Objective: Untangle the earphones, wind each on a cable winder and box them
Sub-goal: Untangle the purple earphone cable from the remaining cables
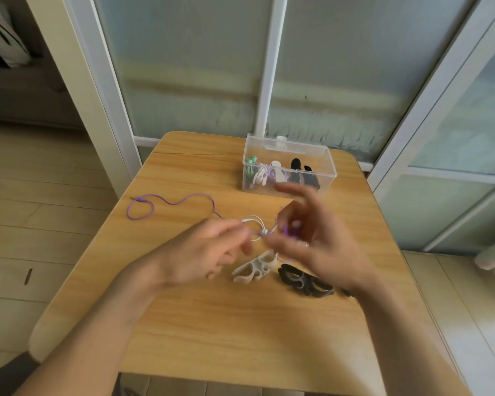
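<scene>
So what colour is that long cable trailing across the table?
Purple cable, clearest in the head view.

Both forearms reach forward, converging at centre. Left hand [206, 250] — palm turned inward, fingers extended toward the right, tips drawn together in a pinch. Right hand [306, 238] — raised slightly higher, fingers curled, index finger extended upward; motion-blurred.
</scene>
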